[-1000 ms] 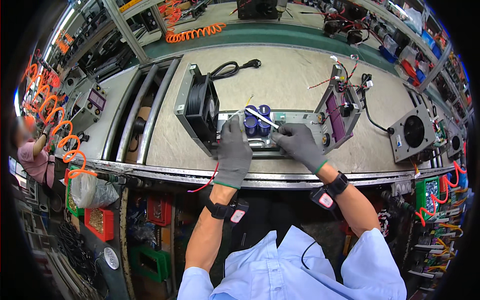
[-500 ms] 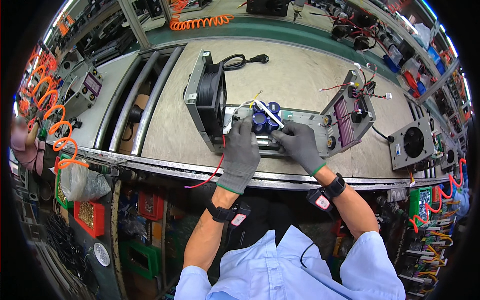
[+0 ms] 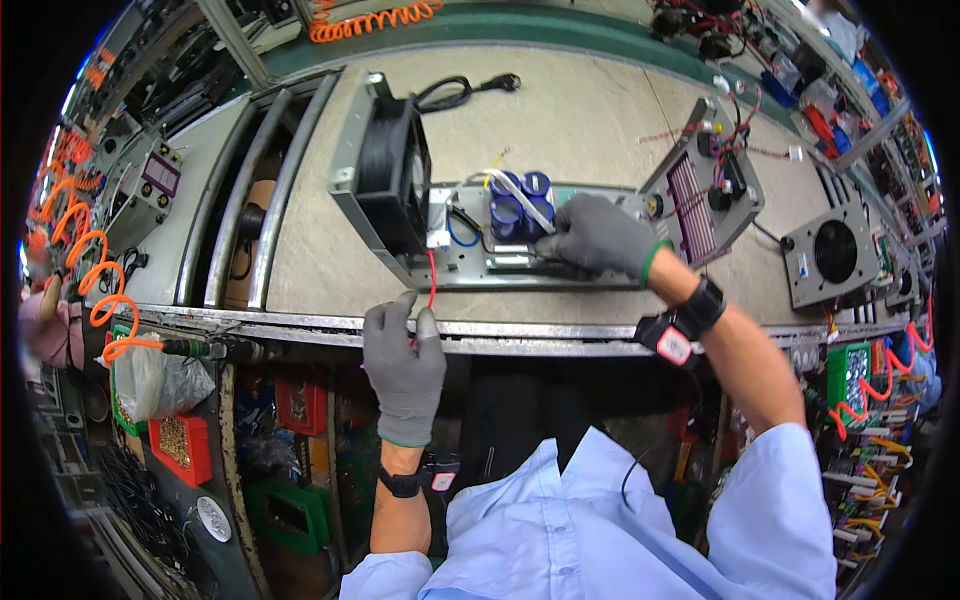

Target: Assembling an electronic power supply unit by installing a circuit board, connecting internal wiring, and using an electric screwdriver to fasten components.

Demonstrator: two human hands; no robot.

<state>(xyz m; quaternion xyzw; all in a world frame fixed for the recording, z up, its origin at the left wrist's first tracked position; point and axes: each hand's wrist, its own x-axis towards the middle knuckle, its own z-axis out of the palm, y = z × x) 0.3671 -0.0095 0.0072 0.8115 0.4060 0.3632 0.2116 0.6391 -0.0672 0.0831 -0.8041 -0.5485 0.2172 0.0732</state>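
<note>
An open metal chassis point(image 3: 600, 272) lies on the bench, with a black fan point(image 3: 398, 165) upright at its left end. Several blue capacitors point(image 3: 508, 215) stand grouped in its middle. Over them runs a white sleeved wire point(image 3: 527, 198); its right end meets the fingertips of my gloved right hand point(image 3: 605, 238), which is closed there. My gloved left hand point(image 3: 407, 365) is by the bench's front edge, fingers closed around a red wire point(image 3: 432, 276) that hangs from the chassis below the fan. The wire's purple-tipped end shows beside this hand.
At the chassis's right end is a panel point(image 3: 690, 205) with loose wires. Farther right stands a grey fan unit point(image 3: 830, 258). A black power cord point(image 3: 450, 95) lies behind the fan. Metal rollers point(image 3: 285, 200) are at left, near an orange coiled hose point(image 3: 97, 285). Below stands a red screw bin point(image 3: 180, 450).
My left hand has left the chassis beside the capacitors and come down toward me to the red wire. My right hand stays by the capacitors, turned more sideways. The view has shifted slightly.
</note>
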